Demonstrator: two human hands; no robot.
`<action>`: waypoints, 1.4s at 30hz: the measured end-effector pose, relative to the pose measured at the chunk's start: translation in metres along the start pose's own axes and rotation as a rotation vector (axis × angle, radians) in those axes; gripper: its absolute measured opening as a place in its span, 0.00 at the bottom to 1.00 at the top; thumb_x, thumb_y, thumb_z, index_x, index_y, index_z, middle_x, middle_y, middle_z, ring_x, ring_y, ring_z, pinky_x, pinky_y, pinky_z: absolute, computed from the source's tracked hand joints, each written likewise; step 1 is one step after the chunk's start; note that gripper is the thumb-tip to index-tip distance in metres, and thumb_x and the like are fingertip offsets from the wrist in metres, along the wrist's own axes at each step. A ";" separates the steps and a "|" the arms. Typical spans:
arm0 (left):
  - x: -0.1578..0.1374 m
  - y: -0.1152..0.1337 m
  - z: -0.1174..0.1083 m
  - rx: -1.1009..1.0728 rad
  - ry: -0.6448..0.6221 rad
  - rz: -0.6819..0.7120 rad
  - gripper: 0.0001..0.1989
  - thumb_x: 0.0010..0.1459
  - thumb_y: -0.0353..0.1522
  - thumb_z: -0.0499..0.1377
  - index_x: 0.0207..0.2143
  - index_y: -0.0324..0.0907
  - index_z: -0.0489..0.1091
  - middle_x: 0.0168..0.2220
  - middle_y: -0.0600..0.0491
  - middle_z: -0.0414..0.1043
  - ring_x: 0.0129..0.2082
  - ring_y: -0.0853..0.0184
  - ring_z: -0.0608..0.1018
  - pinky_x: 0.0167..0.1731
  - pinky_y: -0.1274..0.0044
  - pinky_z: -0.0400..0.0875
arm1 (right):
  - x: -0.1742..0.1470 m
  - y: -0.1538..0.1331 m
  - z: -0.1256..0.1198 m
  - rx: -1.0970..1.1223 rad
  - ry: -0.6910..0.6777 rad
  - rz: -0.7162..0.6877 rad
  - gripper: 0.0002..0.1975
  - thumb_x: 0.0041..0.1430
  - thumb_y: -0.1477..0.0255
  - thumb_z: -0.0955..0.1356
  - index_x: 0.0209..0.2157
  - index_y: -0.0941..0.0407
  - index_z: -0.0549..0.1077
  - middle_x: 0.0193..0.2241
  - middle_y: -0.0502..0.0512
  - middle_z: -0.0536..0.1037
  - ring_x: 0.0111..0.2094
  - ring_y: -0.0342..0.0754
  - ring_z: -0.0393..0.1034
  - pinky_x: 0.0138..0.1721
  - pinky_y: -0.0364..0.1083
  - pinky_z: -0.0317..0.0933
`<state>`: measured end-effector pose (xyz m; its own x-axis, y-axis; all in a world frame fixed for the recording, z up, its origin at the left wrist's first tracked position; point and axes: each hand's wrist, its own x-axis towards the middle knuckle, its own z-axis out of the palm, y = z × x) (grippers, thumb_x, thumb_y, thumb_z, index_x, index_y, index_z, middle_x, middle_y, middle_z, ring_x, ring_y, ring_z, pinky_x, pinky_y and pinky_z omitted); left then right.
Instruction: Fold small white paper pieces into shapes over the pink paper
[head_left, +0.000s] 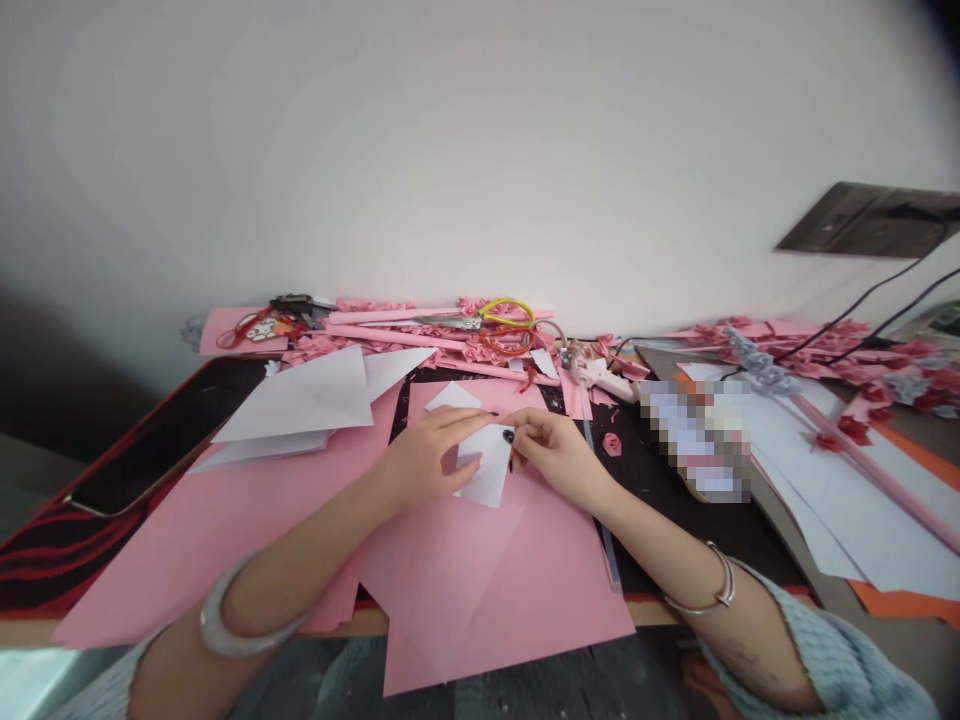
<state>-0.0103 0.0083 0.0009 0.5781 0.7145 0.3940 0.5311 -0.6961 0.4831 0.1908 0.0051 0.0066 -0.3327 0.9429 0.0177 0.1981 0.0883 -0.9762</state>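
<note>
A small piece of white paper (487, 480) lies over the pink sheets in front of me, partly covered by both hands. My left hand (431, 450) holds it from the left, with long fingers along its upper edge and the thumb on its face. On the right, my right hand (547, 450) pinches the paper's upper right edge between bent fingers and thumb. The two hands' fingertips nearly meet there. Another white paper corner (452, 396) shows behind my left hand. Underneath is a large pink sheet (540, 590), reaching past the table's front edge.
Folded white sheets (300, 400) lie left, near a phone (165, 440). Scissors (506, 325) rest on pink paper flower stems (397, 335) by the wall. A glue gun (600, 378), a pixelated device (697, 440) and white sheets (832, 480) are to the right.
</note>
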 end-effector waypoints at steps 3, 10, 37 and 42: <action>0.000 0.002 0.000 0.033 -0.033 0.036 0.28 0.52 0.30 0.57 0.57 0.42 0.58 0.57 0.47 0.61 0.55 0.59 0.64 0.55 0.66 0.60 | 0.000 -0.002 -0.001 0.018 0.017 -0.003 0.09 0.53 0.75 0.63 0.36 0.60 0.71 0.18 0.47 0.70 0.20 0.40 0.66 0.25 0.40 0.61; -0.001 0.002 0.002 0.031 -0.110 -0.022 0.32 0.50 0.23 0.52 0.59 0.44 0.54 0.57 0.48 0.58 0.54 0.60 0.66 0.53 0.68 0.62 | -0.001 -0.002 0.000 -0.011 0.022 0.000 0.12 0.53 0.76 0.61 0.39 0.61 0.71 0.18 0.47 0.70 0.20 0.40 0.66 0.25 0.40 0.60; 0.002 -0.002 -0.005 -0.405 0.281 -0.453 0.16 0.58 0.32 0.52 0.49 0.39 0.64 0.23 0.55 0.73 0.26 0.67 0.76 0.31 0.75 0.71 | 0.002 0.002 -0.002 -0.049 0.092 0.037 0.14 0.50 0.77 0.65 0.41 0.59 0.65 0.29 0.54 0.76 0.26 0.46 0.72 0.29 0.45 0.66; 0.004 -0.005 -0.006 -0.432 0.291 -0.522 0.18 0.53 0.31 0.54 0.48 0.42 0.65 0.42 0.50 0.73 0.36 0.65 0.77 0.37 0.72 0.71 | 0.006 0.004 -0.007 0.058 0.147 0.021 0.06 0.53 0.73 0.64 0.34 0.59 0.65 0.19 0.47 0.71 0.17 0.41 0.66 0.20 0.41 0.61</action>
<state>-0.0145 0.0153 0.0044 0.0974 0.9767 0.1910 0.3662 -0.2136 0.9057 0.1960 0.0129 0.0043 -0.1899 0.9815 0.0240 0.1488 0.0530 -0.9874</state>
